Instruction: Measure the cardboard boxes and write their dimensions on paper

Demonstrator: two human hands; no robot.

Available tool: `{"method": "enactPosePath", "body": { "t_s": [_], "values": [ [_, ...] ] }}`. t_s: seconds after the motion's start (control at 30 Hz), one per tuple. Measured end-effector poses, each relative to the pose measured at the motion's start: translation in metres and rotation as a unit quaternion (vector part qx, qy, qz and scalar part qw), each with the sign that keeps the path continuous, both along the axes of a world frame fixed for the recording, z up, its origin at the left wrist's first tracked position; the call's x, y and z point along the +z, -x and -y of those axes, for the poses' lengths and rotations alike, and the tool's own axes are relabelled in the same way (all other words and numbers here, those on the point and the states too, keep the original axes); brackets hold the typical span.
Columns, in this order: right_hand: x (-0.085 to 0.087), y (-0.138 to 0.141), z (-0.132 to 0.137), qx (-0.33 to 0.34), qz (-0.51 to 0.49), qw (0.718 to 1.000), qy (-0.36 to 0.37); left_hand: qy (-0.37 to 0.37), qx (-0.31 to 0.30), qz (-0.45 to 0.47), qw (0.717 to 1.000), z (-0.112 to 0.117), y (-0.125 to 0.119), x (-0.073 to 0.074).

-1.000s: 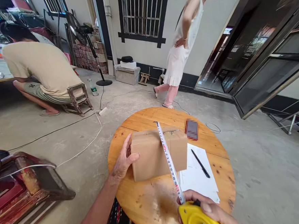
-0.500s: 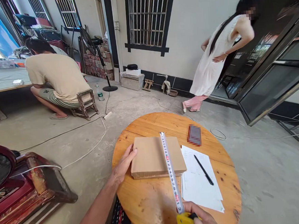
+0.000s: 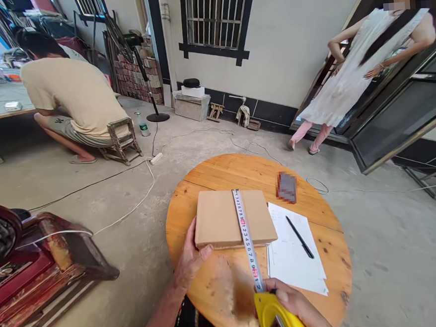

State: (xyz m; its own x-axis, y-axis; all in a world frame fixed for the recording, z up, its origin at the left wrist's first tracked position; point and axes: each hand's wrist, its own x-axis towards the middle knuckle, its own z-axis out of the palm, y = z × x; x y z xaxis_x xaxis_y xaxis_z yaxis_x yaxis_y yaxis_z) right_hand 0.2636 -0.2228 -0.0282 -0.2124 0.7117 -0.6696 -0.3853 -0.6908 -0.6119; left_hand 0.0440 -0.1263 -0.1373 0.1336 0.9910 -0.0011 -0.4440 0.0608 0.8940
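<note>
A brown cardboard box [image 3: 217, 217] lies flat on the round wooden table [image 3: 216, 295]. At its left front corner my left hand [image 3: 190, 261] grips it, fingers along the left side and thumb on the front edge. My right hand [image 3: 300, 302] is closed around a yellow tape measure [image 3: 264, 307] near the table's front edge. From its case, the metal blade [image 3: 248, 241] runs out across the box top, its end at the box's far edge. Beside the box are white paper sheets [image 3: 295, 272] with a black pen [image 3: 300, 236] on them.
A blurred-out dark object [image 3: 287, 187] lies at the table's back right. One person [image 3: 73, 99] sits hunched on a small chair at left; another person [image 3: 353, 74] stands by the door. A fan [image 3: 136, 59] and cables [image 3: 131, 209] are on the floor.
My left hand has shifted from the box's left side to its front corner, thumb now at the front edge. The tape's end now meets the box's far edge. The standing person has turned and moved right.
</note>
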Motion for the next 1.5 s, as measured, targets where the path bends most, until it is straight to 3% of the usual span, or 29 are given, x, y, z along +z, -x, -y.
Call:
{"method": "enactPosePath", "body": {
  "t_s": [0.33,0.77,1.0,1.2,1.33,1.4,1.5],
  "values": [
    [0.008,0.006,0.010,0.004,0.052,0.999,0.000,-0.034,0.041,-0.073,0.996,-0.003,-0.004,-0.010],
    [0.003,0.003,0.011,0.019,0.046,0.999,0.004,-0.002,0.050,-0.083,0.995,0.000,-0.006,-0.004],
    [0.007,0.003,0.006,0.006,0.046,0.999,-0.015,-0.039,0.049,-0.096,0.993,-0.002,-0.007,-0.001],
    [0.013,-0.013,0.006,0.113,0.077,0.984,-0.116,-0.011,0.057,-0.107,0.993,0.008,-0.005,0.001],
    [0.017,-0.037,0.019,0.218,0.169,0.946,-0.171,-0.021,0.245,-0.199,0.949,0.034,0.010,0.014],
    [0.014,-0.049,0.027,0.249,0.213,0.929,-0.173,-0.040,0.300,-0.206,0.931,0.046,0.018,0.027],
    [0.004,-0.059,0.038,0.293,0.247,0.910,-0.162,-0.030,0.237,-0.166,0.957,0.056,0.025,0.048]
  ]
}}
